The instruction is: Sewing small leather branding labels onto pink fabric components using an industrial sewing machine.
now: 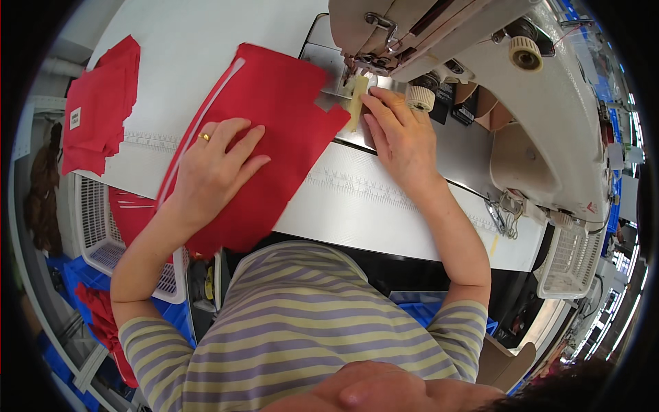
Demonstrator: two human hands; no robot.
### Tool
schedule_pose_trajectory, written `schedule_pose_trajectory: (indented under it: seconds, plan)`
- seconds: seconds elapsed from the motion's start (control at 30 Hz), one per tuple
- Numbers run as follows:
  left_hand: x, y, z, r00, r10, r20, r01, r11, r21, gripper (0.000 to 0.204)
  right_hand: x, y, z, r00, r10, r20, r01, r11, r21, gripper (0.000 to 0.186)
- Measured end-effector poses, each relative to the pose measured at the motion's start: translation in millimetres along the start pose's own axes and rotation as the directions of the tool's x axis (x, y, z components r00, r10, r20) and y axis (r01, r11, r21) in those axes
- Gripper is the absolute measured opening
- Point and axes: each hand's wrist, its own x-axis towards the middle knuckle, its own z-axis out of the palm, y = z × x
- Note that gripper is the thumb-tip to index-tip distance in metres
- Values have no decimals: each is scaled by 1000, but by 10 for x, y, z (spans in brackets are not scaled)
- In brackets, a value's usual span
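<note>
A red fabric panel (274, 103) lies on the white table in front of me, with a white strip along its left edge and a notch in its right edge. Flat on its left part rests my left hand (214, 168), fingers spread, wearing a ring. My right hand (405, 141) lies on the metal bed of a sewing machine (439, 31), its fingers stretched toward the needle area. Those fingertips are beside a pale yellow strip (357, 103), which stands between them and the fabric's notched corner. I cannot tell whether they touch it.
Folded red pieces (103, 103) with a white label lie at the table's far left. A white basket (96, 233) with red fabric stands below the left edge; another basket (570, 261) is at the right. Small metal snips (495, 214) lie near the machine's base.
</note>
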Motion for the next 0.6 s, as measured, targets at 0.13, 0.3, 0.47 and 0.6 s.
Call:
schedule_pose_trajectory:
  seconds: [0.13,0.3,0.47,0.6]
  plan:
    - [97,0,19,999,-34,36,35,999,-33,26,-75,-83,-14,998,-56,-27,58,997,59,31]
    - [563,-120,280,950,285,-130,-304,938,-165,18,-97,-238,-1,984,-175,-44,177,983,53,36]
    - [590,-147,463,968,222,-120,-250,912,-326,17,-96,-262,-11,985,-171,25,170,985,36,38]
    - [583,-153,479,969,204,-142,-241,908,-342,17,-77,-272,-23,984,-173,48,172,985,30,39]
